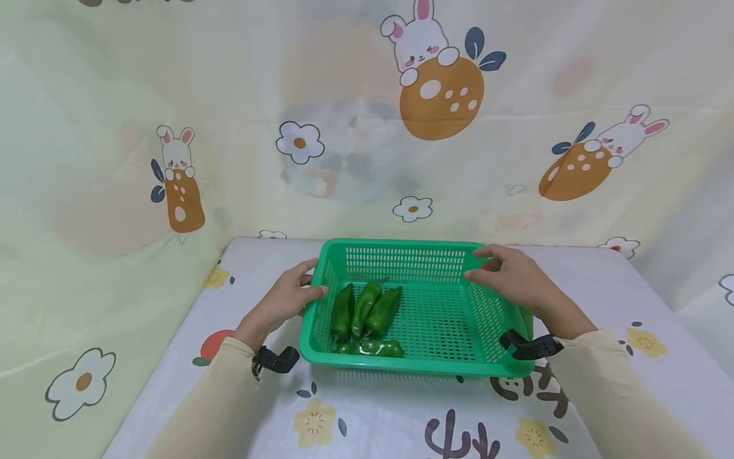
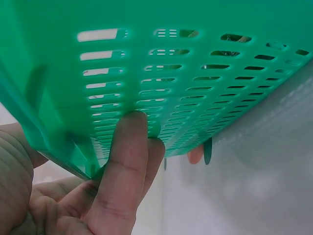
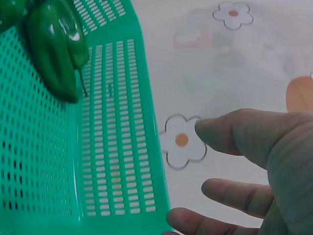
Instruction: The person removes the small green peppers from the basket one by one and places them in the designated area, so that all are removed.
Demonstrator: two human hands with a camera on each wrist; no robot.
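A green plastic basket [image 1: 413, 365] with slotted walls sits in front of me. Several green peppers [image 1: 383, 313] lie together in its left half. My left hand [image 1: 285, 294] grips the basket's left rim, with the thumb on top and fingers against the outside of the slotted wall [image 2: 190, 93]. At the far right corner is my right hand [image 1: 516, 275], thumb and fingers spread apart. In the right wrist view, one lower fingertip [image 3: 182, 218] is right at the rim while the thumb [image 3: 220, 131] stands away from it.
A green object [image 1: 526, 322] shows partly behind the basket's right wall, mostly hidden. Under everything is a white printed tablecloth [image 1: 367, 427]. A curtain with rabbit prints [image 1: 344, 76] hangs behind the table's far edge.
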